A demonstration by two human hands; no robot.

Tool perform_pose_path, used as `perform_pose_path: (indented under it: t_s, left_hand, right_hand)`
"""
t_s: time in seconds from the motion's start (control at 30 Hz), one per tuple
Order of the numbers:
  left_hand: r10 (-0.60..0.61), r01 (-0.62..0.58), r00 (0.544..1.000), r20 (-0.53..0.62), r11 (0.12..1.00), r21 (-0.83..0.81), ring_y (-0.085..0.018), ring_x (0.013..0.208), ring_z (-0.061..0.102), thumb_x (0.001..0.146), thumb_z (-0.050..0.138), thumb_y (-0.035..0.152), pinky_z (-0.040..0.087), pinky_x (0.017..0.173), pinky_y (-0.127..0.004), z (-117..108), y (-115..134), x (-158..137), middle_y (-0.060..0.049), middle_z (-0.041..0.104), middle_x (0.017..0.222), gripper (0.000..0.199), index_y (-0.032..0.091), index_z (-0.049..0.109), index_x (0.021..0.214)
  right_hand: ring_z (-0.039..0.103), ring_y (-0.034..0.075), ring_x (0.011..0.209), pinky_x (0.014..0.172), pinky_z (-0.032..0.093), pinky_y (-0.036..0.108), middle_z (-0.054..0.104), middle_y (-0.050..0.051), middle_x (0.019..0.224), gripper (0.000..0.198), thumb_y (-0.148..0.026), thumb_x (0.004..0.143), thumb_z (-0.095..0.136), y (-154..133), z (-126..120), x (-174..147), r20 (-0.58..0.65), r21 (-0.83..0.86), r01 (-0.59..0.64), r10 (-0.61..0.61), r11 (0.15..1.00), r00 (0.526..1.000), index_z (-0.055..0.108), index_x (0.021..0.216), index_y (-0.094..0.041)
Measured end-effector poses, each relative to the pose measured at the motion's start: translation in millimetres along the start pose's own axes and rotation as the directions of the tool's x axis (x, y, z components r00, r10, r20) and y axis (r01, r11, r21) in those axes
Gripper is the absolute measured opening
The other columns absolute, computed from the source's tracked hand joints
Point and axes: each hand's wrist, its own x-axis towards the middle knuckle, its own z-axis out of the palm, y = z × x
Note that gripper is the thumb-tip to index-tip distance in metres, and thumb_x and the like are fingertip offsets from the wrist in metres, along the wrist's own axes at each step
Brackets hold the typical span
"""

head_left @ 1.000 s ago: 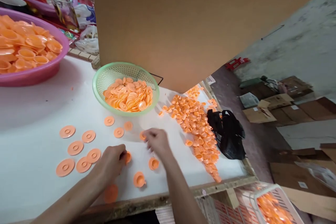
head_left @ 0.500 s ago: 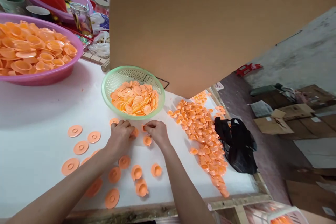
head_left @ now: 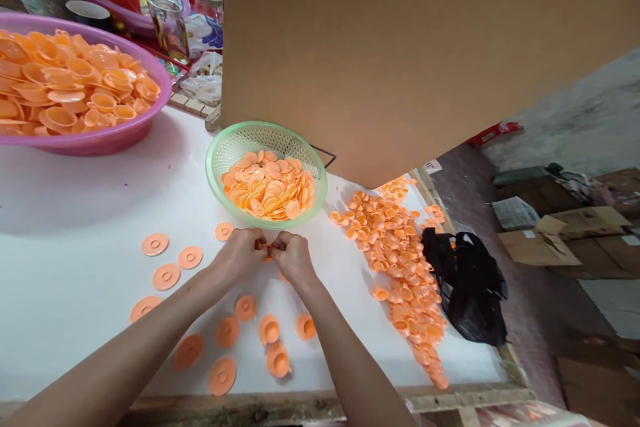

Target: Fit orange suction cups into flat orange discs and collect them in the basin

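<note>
My left hand (head_left: 244,253) and my right hand (head_left: 293,257) meet just below a green colander (head_left: 216,177), fingertips pinched together. Between them shows a bit of a small orange plastic piece (head_left: 269,252); the fingers hide most of it, so I cannot tell whether it is a cup or a saucer. The colander holds many flat orange saucers (head_left: 270,183). More saucers lie loose around my left forearm, one at the left (head_left: 155,244) and one near the front (head_left: 222,375). Between my forearms sit toy cups, among them a cup (head_left: 278,359) and another cup (head_left: 306,326).
A long heap of small orange cups (head_left: 400,267) spreads along the table's right side, beside a black bag (head_left: 470,290). At the left stands a pink basin (head_left: 125,137) full of larger orange pieces. A big cardboard sheet (head_left: 380,67) rises behind the colander. Wooden edging (head_left: 240,407) runs along the front.
My hands, apart half a second ago with an orange piece at each one's fingers, have come together at the fingertips. The whole view has shifted slightly.
</note>
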Motion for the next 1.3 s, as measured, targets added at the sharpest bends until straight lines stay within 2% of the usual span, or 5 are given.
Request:
perform_pose_path:
  t_s: [0.3,0.43,0.67,1.1,1.3]
  left_hand:
    - [-0.118,0.121,0.989,0.085,0.992,-0.032,-0.013,0.041,0.052,0.075,0.046,0.017,0.037,0.043,-0.022,4,1,-4,0.003,0.055,0.05,0.012,0.017,0.056,0.069]
    - [-0.112,0.105,0.986,0.126,0.993,0.056,-0.012,0.041,0.053,0.075,0.048,0.016,0.038,0.046,-0.023,10,0,-30,0.003,0.057,0.052,0.013,0.017,0.06,0.069]
    - [-0.02,0.033,0.997,-0.078,0.985,0.17,-0.016,0.073,0.061,0.085,0.047,0.031,0.044,0.068,-0.027,-3,-27,-48,-0.002,0.067,0.086,0.03,0.022,0.069,0.103]
    - [0.081,-0.085,0.996,0.027,0.918,0.388,-0.011,0.064,0.048,0.085,0.044,0.02,0.029,0.058,-0.025,-9,-25,-48,-0.001,0.051,0.086,0.014,0.019,0.058,0.081]
    - [0.064,-0.07,0.998,0.027,0.937,0.342,-0.011,0.067,0.049,0.081,0.047,0.015,0.028,0.058,-0.026,-9,-27,-49,-0.001,0.052,0.092,0.011,0.019,0.057,0.081]
  right_hand:
    - [0.061,0.014,0.063,0.062,0.045,0.023,0.067,-0.001,0.067,0.011,-0.016,0.073,0.057,6,21,-19,-0.119,-0.029,0.029,-0.032,0.999,0.992,0.063,0.065,-0.02]
    - [0.061,0.014,0.056,0.056,0.045,0.022,0.065,-0.001,0.058,0.008,-0.012,0.065,0.063,12,-21,-5,0.015,0.033,-0.083,0.083,0.996,0.996,0.067,0.062,-0.019]
    - [0.06,0.015,0.065,0.056,0.044,0.024,0.067,0.005,0.075,0.017,-0.015,0.069,0.056,25,-78,86,-0.364,0.091,-0.202,0.221,0.975,0.905,0.066,0.082,-0.014]
    - [0.06,0.02,0.09,0.084,0.049,0.033,0.066,0.006,0.092,0.005,-0.022,0.073,0.07,6,5,-39,-0.005,-0.11,0.236,-0.238,0.965,0.971,0.071,0.077,-0.019]
    - [0.061,0.017,0.081,0.078,0.049,0.031,0.066,0.003,0.087,0.009,-0.018,0.079,0.059,3,8,-29,-0.031,-0.126,0.171,-0.176,0.977,0.984,0.064,0.085,-0.02]
